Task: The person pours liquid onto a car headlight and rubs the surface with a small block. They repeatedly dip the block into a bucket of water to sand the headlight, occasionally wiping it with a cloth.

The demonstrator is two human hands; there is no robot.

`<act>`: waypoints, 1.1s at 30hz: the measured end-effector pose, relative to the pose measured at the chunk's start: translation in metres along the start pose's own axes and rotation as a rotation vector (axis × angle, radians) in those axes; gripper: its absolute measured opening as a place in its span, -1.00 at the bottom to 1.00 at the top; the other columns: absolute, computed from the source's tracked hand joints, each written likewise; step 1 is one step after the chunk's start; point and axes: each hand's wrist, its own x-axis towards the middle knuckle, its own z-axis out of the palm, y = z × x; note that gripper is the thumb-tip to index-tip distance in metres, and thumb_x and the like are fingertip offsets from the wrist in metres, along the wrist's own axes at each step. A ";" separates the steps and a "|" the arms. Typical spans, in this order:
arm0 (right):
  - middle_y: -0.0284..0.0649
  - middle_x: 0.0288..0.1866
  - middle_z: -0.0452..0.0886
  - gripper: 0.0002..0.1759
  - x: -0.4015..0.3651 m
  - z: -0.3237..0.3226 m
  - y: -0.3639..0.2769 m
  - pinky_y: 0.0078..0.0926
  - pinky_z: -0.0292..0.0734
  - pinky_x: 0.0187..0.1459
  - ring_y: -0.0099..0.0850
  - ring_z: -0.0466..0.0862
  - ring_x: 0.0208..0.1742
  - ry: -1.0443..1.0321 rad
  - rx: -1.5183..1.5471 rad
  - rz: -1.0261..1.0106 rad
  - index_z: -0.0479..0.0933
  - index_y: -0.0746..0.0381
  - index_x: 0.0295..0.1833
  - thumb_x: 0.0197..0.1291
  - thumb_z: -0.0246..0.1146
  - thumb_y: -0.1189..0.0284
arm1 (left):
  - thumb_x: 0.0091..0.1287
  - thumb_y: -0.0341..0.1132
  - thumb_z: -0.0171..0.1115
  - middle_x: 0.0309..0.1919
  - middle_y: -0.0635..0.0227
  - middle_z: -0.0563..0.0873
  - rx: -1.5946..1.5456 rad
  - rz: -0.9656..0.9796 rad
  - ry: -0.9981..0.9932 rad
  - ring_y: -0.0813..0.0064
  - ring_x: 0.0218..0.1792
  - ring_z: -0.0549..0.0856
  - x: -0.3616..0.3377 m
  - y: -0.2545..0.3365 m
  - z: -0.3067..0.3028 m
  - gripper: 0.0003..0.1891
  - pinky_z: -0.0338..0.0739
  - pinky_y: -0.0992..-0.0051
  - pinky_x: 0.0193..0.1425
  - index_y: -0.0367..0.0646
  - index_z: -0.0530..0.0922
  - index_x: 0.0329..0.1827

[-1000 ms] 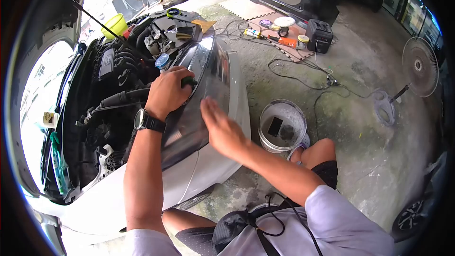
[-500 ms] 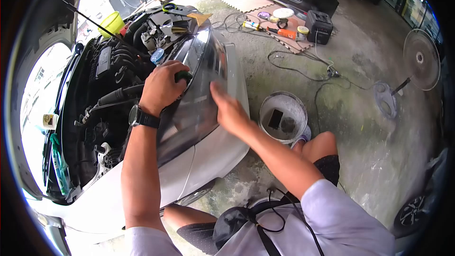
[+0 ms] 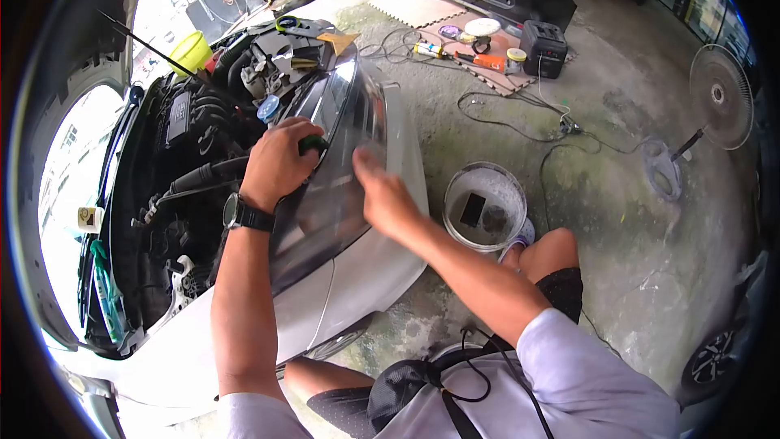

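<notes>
Concrete garage floor (image 3: pixel 609 219), open to daylight, with a white car parked nose toward me and its bonnet raised over the engine bay (image 3: pixel 191 138). I crouch at the front corner, close enough that both arms reach the headlight (image 3: pixel 325 215), which sits at that corner, between the engine bay and the bumper (image 3: pixel 357 276).

My left hand (image 3: pixel 280 164), a black watch (image 3: pixel 242 215) on its wrist, is closed around a small green object (image 3: pixel 314 145) pressed to the lens's top edge; what it is I cannot tell. The grip looks like it braces me against the car.

My right hand (image 3: pixel 382 195) lies open and flat on the lens, fingers extended, slightly blurred.

A white bucket (image 3: pixel 487 179) stands on the floor just beside my knee, within easy reach. Farther off, bottles and tools lie on a foam mat (image 3: pixel 520 81), cables (image 3: pixel 520 126) trail across the floor, and a standing fan (image 3: pixel 721 96) is at the right.
</notes>
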 end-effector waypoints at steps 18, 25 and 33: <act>0.33 0.64 0.43 -0.18 -0.012 -0.013 -0.005 -0.07 0.45 0.65 0.19 0.46 0.66 -0.060 0.036 -0.179 0.35 0.48 0.65 0.19 0.12 0.83 | 0.21 -0.33 0.33 0.16 0.14 0.84 0.022 -0.004 -0.038 -0.07 0.17 0.80 -0.002 0.002 0.001 -0.63 0.69 0.12 0.33 -0.14 0.82 0.08; 0.38 0.61 0.45 -0.19 -0.031 0.000 -0.039 -0.06 0.45 0.66 0.20 0.46 0.66 0.010 -0.013 -0.146 0.32 0.51 0.64 0.20 0.12 0.83 | 0.20 -0.36 0.32 0.16 0.13 0.84 0.022 -0.029 -0.020 -0.07 0.18 0.80 -0.001 0.003 -0.001 -0.64 0.68 0.12 0.34 -0.15 0.83 0.06; 0.38 0.58 0.47 -0.21 0.027 0.009 0.023 -0.11 0.42 0.67 0.19 0.46 0.65 0.106 0.058 0.007 0.35 0.51 0.63 0.22 0.10 0.83 | 0.20 -0.36 0.32 0.15 0.11 0.83 0.005 -0.015 -0.033 -0.06 0.17 0.80 0.001 0.005 -0.004 -0.64 0.68 0.12 0.34 -0.16 0.82 0.06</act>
